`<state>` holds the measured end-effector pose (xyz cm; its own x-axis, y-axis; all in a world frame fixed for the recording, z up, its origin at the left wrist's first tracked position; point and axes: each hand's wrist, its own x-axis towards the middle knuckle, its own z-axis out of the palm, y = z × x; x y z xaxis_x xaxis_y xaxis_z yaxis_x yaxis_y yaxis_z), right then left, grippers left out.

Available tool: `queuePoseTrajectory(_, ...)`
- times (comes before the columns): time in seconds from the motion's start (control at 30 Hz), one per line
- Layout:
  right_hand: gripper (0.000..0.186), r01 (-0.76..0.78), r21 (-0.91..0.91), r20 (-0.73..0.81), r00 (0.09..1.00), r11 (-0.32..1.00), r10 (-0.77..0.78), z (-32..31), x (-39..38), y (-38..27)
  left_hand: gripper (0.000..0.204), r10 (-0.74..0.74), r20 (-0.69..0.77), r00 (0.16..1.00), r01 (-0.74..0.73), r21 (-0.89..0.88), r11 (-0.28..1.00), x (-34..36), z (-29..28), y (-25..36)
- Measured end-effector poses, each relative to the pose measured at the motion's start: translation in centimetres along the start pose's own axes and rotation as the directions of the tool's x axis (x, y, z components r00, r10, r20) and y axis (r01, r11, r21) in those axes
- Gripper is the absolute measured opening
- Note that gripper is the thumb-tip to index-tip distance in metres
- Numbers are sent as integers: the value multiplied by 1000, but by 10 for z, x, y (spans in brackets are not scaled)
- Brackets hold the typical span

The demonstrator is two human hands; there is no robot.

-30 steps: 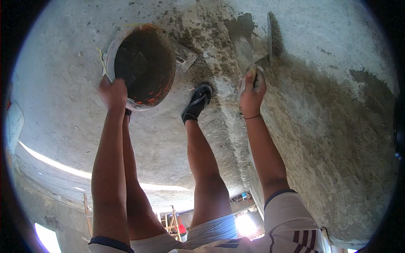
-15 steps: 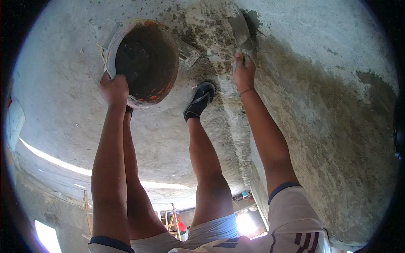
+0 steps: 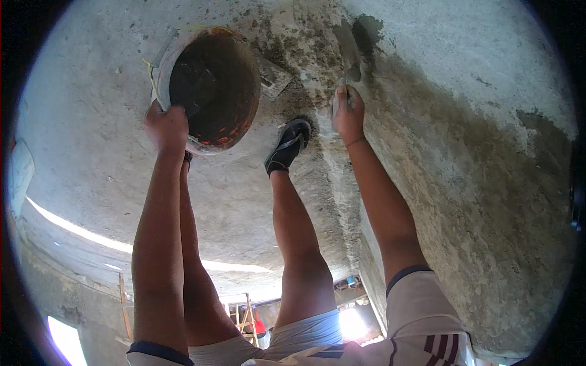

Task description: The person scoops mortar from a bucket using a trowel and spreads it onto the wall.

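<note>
Up along the wall seam, your right hand (image 3: 348, 114) is closed on a trowel (image 3: 350, 52), blade long axis running straight up-frame from the fist, flat on wet mortar. L hand (image 3: 166, 127) grips the pan (image 3: 213, 85) rim, well left of the blade.

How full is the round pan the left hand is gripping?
Partly filled. The pan shows dark wet mortar across its bottom, with bare reddish wall up to the rim where the left hand grips.
</note>
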<state>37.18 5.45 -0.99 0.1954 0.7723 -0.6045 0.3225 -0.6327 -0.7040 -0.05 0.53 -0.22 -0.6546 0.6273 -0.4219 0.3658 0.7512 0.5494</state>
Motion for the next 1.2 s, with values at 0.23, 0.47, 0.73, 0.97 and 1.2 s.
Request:
queuePoseTrajectory(0.23, 22, 317, -299, -85, 931, 900, -356, -1, 2, -3, 35, -71, 53, 996, 71, -3, 997, 4, -15, 3)
queuePoseTrajectory(0.47, 34, 6, 71, -58, 998, 997, -2, -16, -32, -37, 36, -32, 0, 1000, 32, 56, 998, -1, -5, 4)
queuePoseTrajectory(0.73, 35, -28, -157, -176, 984, 987, 0, -9, 6, -4, 36, -27, 6, 1000, 26, 107, 994, -1, 4, 1)
queuePoseTrajectory(0.97, 36, 145, 144, -143, 982, 979, -124, -17, -40, -31, 36, 7, 8, 1000, -7, 93, 996, -2, 1, 4)
queuePoseTrajectory(1.2, 19, -133, -24, 49, 990, 991, 134, -7, 0, -24, 34, 15, -11, 1000, -15, -8, 1000, -6, 4, 12)
